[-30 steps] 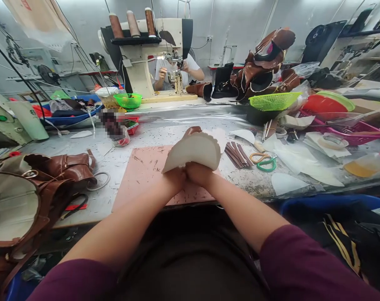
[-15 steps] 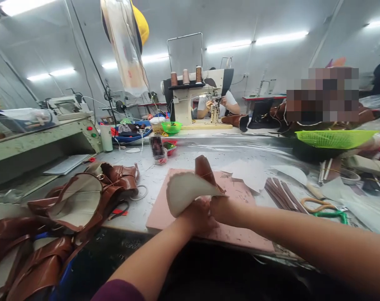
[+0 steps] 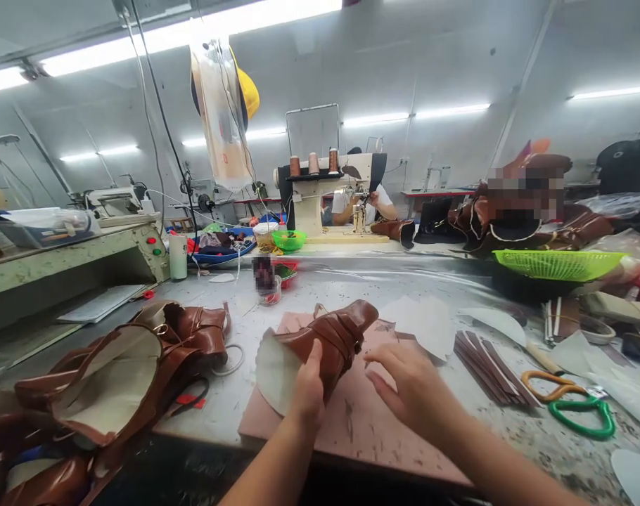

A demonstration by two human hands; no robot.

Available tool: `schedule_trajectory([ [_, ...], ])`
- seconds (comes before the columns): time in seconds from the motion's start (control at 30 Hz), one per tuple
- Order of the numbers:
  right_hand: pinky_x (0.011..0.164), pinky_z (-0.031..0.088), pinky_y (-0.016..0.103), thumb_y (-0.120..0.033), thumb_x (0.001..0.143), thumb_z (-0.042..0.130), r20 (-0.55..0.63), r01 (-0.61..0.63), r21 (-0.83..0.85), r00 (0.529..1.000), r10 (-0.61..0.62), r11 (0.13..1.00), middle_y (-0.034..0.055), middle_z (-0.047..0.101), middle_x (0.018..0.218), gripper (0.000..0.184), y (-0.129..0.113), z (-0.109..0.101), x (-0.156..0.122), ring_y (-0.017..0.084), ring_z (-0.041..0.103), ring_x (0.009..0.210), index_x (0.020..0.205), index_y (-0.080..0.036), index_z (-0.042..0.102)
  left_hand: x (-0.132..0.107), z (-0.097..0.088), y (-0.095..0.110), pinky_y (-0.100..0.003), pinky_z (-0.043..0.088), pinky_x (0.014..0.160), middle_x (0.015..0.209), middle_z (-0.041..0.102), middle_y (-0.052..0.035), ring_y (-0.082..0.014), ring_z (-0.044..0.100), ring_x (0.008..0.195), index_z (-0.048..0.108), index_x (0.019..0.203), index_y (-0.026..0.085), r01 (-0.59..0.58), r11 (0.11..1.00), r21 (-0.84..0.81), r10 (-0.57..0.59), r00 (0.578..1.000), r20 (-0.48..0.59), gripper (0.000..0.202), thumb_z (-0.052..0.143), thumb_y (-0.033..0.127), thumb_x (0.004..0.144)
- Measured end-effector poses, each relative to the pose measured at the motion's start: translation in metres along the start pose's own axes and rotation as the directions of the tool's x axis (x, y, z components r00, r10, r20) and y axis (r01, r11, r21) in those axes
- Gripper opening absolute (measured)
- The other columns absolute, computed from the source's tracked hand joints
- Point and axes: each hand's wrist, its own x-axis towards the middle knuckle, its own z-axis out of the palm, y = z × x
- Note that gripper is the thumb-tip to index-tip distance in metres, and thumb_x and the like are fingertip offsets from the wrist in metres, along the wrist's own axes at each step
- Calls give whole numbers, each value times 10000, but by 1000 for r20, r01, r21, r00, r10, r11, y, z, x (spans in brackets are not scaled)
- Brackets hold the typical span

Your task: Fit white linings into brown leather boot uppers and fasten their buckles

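A brown leather shoe upper (image 3: 333,344) with crossing straps and a pale lining is tilted above the pink board (image 3: 373,422). My left hand (image 3: 310,386) grips its near side, thumb on the leather and the other fingers hidden behind it. To the right of the upper, my right hand (image 3: 404,379) is held apart from it, palm partly turned in, with fingers and thumb spread and nothing between them.
More brown uppers (image 3: 193,330) are heaped at the left. On the right lie brown strips (image 3: 491,369), scissors with orange and green handles (image 3: 581,418) and a green basket (image 3: 557,266). A sewing machine (image 3: 312,204) stands ahead, with a person (image 3: 386,204) behind it.
The upper has been turned so its strapped outer side faces me. My right hand has come away from it to the right and opened. The whole view has shifted slightly.
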Motion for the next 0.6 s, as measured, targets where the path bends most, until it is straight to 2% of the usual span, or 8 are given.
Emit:
schedule_trajectory([
  [0.03, 749, 526, 378, -182, 815, 463, -28, -57, 54, 998, 59, 997, 107, 660, 969, 242, -1, 5, -4, 233, 617, 899, 1043, -173, 543, -4, 3, 6, -348, 363, 1024, 980, 694, -88, -234, 515, 1153, 688, 900, 158, 13, 997, -77, -11, 1000, 24, 261, 522, 352, 844],
  [0.07, 814, 521, 382, -192, 789, 492, -45, -71, 108, 996, 76, 992, 125, 622, 1106, 380, -3, 11, -6, 242, 587, 1017, 1167, -163, 470, -10, 5, 12, -356, 350, 1036, 1003, 689, -86, -243, 496, 1174, 688, 927, 159, 34, 986, -163, -25, 998, 59, 266, 543, 358, 827],
  [0.17, 942, 467, 403, -183, 734, 499, -111, -32, 182, 992, 53, 983, 150, 417, 1369, 692, -15, 28, -6, 256, 414, 1245, 1368, -134, 227, -28, 10, 24, -412, 375, 1017, 1020, 685, -94, -292, 506, 1158, 692, 958, 163, 133, 933, -335, -65, 976, 206, 288, 655, 324, 722],
  [0.27, 963, 438, 449, -135, 744, 430, -209, 21, 119, 978, 4, 993, 135, 316, 1435, 721, -25, 38, 2, 275, 349, 1287, 1414, -142, 166, -36, 8, 27, -448, 412, 976, 1014, 686, -110, -315, 535, 1118, 688, 990, 161, 201, 921, -333, -107, 954, 281, 311, 665, 283, 705],
  [0.4, 946, 432, 484, -84, 769, 394, -317, 41, -4, 947, -40, 999, 125, 344, 1422, 703, -28, 42, 7, 300, 370, 1269, 1430, -177, 173, -32, -1, 23, -412, 423, 976, 1042, 679, -91, -292, 547, 1109, 669, 1052, 205, 204, 919, -337, -108, 953, 282, 327, 652, 236, 727],
  [0.47, 949, 436, 464, -166, 808, 435, -287, 73, 71, 957, -50, 995, 115, 371, 1408, 654, -24, 37, 6, 299, 394, 1253, 1421, -200, 211, -30, -7, 25, -398, 421, 979, 1060, 673, -83, -289, 542, 1117, 660, 1073, 222, 222, 912, -346, -117, 947, 299, 350, 649, 235, 724],
  [0.53, 964, 428, 440, -371, 829, 488, -175, 113, 263, 982, -68, 958, 108, 358, 1418, 647, -14, 29, 3, 305, 382, 1262, 1408, -213, 247, -32, -12, 31, -415, 417, 977, 1060, 671, -94, -305, 542, 1112, 658, 1080, 200, 252, 906, -341, -140, 937, 321, 364, 644, 243, 719],
  [0.6, 1012, 367, 456, -566, 799, 481, -130, 40, 457, 991, 22, 889, 101, 284, 1459, 750, 0, 20, 1, 313, 303, 1306, 1415, -231, 215, -38, -14, 38, -445, 412, 968, 1024, 679, -123, -335, 555, 1084, 672, 1049, 136, 304, 894, -330, -183, 919, 349, 355, 637, 250, 715],
])
